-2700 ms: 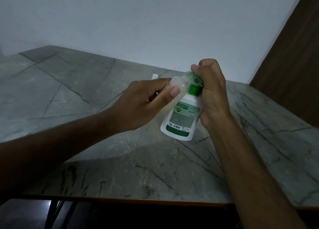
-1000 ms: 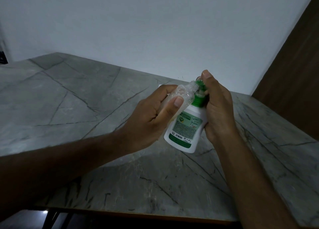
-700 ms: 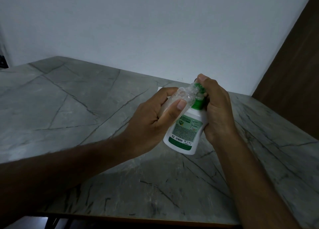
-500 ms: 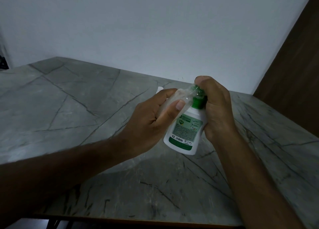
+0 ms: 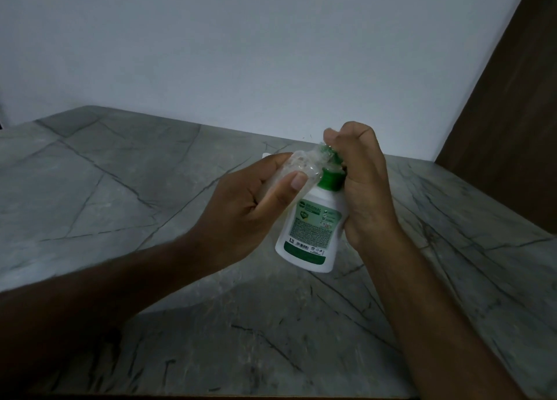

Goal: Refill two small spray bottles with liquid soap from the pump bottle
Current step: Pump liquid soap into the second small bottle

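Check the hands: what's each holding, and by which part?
Left hand grips the small clear spray bottle round its body. Right hand grips the pump bottle at its green pump top.

The grey marble counter [image 5: 126, 206] lies open across its whole left half and along the near edge, giving broad room to pass. Above its middle, the left hand [image 5: 241, 218] and right hand [image 5: 364, 182] crowd together round the pump bottle [image 5: 310, 233] and the clear spray bottle [image 5: 301, 170], blocking that spot. A small white object [image 5: 266, 156] sits behind the left hand. The white wall [image 5: 271, 52] closes the far side; a brown panel [image 5: 512, 122] bounds the right.
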